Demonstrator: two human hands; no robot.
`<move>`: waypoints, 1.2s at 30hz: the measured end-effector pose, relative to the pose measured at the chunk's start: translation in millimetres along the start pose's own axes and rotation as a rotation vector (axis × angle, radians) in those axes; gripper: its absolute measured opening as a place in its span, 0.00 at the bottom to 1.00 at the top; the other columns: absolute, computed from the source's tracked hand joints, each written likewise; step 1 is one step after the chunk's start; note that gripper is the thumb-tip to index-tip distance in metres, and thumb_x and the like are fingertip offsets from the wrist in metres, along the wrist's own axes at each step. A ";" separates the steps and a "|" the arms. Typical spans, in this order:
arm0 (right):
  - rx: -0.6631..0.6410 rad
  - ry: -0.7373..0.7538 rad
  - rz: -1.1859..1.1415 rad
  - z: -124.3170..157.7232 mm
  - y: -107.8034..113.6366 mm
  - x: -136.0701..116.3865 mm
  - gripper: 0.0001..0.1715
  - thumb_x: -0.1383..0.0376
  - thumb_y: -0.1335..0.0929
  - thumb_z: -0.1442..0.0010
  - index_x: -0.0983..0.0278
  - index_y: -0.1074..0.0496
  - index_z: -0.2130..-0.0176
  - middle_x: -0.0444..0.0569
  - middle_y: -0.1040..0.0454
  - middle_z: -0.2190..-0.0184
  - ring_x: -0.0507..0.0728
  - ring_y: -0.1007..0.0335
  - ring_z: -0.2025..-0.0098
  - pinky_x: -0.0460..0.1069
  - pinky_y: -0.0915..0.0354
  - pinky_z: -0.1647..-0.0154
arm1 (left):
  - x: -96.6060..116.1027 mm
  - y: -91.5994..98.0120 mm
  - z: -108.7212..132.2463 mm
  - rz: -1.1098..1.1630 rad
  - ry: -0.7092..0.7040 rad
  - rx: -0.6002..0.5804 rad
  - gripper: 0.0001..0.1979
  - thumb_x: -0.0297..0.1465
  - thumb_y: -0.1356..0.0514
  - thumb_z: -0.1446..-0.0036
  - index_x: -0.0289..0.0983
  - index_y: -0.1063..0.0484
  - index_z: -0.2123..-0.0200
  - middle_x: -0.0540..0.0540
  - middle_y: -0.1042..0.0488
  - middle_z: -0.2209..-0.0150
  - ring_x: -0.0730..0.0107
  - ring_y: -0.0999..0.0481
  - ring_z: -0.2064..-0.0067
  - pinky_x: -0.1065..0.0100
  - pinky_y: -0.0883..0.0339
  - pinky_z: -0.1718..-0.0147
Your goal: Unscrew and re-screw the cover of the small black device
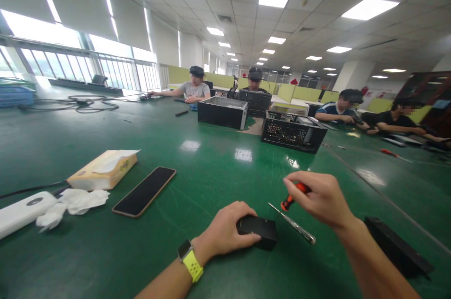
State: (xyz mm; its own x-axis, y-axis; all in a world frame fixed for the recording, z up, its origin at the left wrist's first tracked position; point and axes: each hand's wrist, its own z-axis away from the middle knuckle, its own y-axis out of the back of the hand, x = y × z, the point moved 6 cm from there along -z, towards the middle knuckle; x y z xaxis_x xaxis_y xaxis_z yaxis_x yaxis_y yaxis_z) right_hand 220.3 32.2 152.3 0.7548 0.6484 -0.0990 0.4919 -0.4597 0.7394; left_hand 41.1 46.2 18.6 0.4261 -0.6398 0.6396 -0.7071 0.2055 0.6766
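My left hand (234, 228), with a yellow-strapped watch (190, 260) on its wrist, grips a small black box-shaped part (266, 231) that rests on the green table. Fingers and thumb close around its left end. Held above the table to the right, my right hand (319, 195) is closed on the handle of an orange and black screwdriver (295, 195); its shaft cannot be made out. Between the two hands lies a slim metal screwdriver with a clear handle (294, 224), touched by neither. A long black part (396, 245) lies beside my right forearm.
A phone (145, 192), a tissue pack (104, 170), crumpled tissues (75, 203) and a white device (24, 214) lie left. Ahead stand open computer cases (221, 113) (294, 134). Another red screwdriver (389, 152) lies far right. Several people sit around the table. Cables (84, 102) lie far left.
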 end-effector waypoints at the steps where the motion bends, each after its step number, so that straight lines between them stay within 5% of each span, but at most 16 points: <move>1: 0.071 -0.036 -0.002 0.1 10.3 3.8 0.13 0.61 0.34 0.36 0.63 0.23 0.68 0.47 0.21 0.74 0.53 0.27 0.74 0.47 0.36 0.71 | 0.0 -0.1 0.0 0.002 0.000 -0.002 0.17 0.35 0.31 0.49 0.38 0.27 0.56 0.47 0.25 0.60 0.60 0.26 0.58 0.66 0.35 0.58; 4: 0.112 -0.166 -0.104 1.8 32.1 15.9 0.11 0.58 0.32 0.37 0.62 0.24 0.65 0.47 0.21 0.72 0.54 0.27 0.73 0.47 0.35 0.71 | -0.7 -0.6 0.2 0.009 0.011 -0.003 0.17 0.35 0.31 0.49 0.38 0.27 0.57 0.47 0.25 0.60 0.61 0.27 0.59 0.66 0.35 0.59; 8: -0.214 -0.250 -0.354 5.7 18.5 20.9 0.12 0.57 0.33 0.36 0.61 0.25 0.58 0.48 0.20 0.65 0.54 0.26 0.70 0.46 0.32 0.72 | -1.9 -1.7 0.5 0.013 0.028 -0.003 0.17 0.34 0.31 0.49 0.38 0.27 0.57 0.47 0.26 0.60 0.62 0.27 0.59 0.66 0.36 0.59; 10: -0.276 -0.258 -0.358 6.9 10.0 21.4 0.12 0.58 0.33 0.36 0.61 0.24 0.57 0.48 0.20 0.64 0.54 0.26 0.69 0.47 0.32 0.71 | -1.9 -2.1 0.5 0.015 0.028 -0.008 0.17 0.34 0.31 0.49 0.38 0.27 0.56 0.47 0.26 0.60 0.62 0.27 0.59 0.66 0.36 0.59; 20: -0.048 -0.253 -0.331 3.6 24.4 22.6 0.11 0.58 0.33 0.36 0.61 0.23 0.59 0.47 0.20 0.64 0.56 0.24 0.66 0.48 0.31 0.68 | -2.0 -1.5 1.4 0.043 0.019 -0.019 0.17 0.32 0.31 0.50 0.39 0.28 0.56 0.48 0.26 0.59 0.62 0.28 0.58 0.66 0.36 0.57; 36: -0.178 -0.246 -0.307 3.1 10.8 22.3 0.12 0.59 0.33 0.36 0.61 0.23 0.59 0.47 0.20 0.64 0.54 0.26 0.68 0.47 0.33 0.71 | -1.7 -1.9 1.6 0.044 0.037 -0.027 0.16 0.33 0.32 0.49 0.38 0.28 0.57 0.47 0.26 0.60 0.61 0.28 0.60 0.66 0.36 0.60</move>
State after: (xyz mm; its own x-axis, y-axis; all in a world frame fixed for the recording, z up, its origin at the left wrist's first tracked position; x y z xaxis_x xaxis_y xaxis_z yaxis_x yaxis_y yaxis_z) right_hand 243.7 39.8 156.0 0.6765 0.5647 -0.4727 0.6438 -0.1419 0.7519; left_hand 40.8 45.8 15.7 0.4157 -0.6019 0.6819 -0.7106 0.2530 0.6565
